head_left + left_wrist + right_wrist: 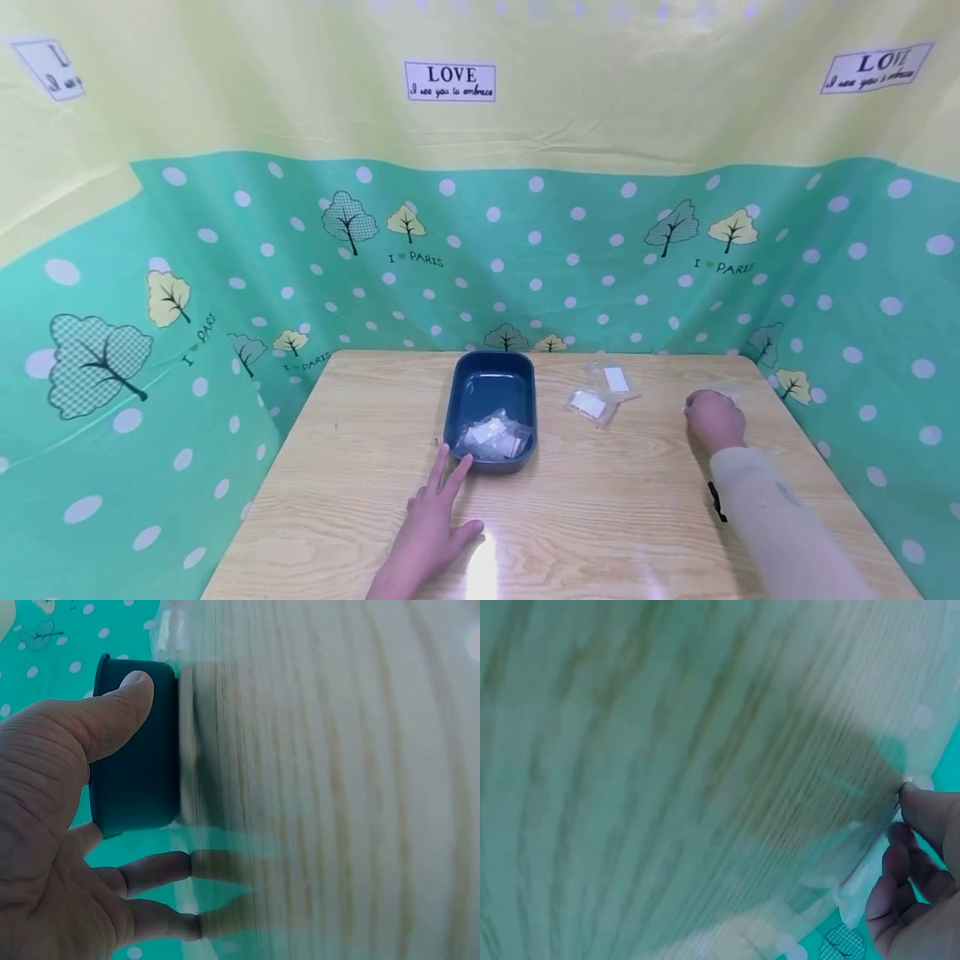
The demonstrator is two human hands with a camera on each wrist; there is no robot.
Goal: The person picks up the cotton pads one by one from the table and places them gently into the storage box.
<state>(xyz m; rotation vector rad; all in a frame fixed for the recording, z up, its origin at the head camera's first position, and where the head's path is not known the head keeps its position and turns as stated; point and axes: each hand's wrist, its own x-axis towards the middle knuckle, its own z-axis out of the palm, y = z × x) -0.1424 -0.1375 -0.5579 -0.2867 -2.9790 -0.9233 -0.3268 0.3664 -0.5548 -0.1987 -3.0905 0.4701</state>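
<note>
Head view: right hand (pixel 717 419) pinches a clear bag (pixel 726 389), well right of the tub (pixel 491 468).
Left hand's (pixel 429 523) fingers (pixel 456 477) spread by the tub's near-left corner; pinching thin plastic firmly should stop slips.

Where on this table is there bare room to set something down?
The table is bare left of the blue tray and, nearer the camera, between the left hand and right forearm. A smaller gap separates the loose packets from the right hand. Crowded: the tray's near end, holding small bags, and around the right hand, at a clear packet.
</note>
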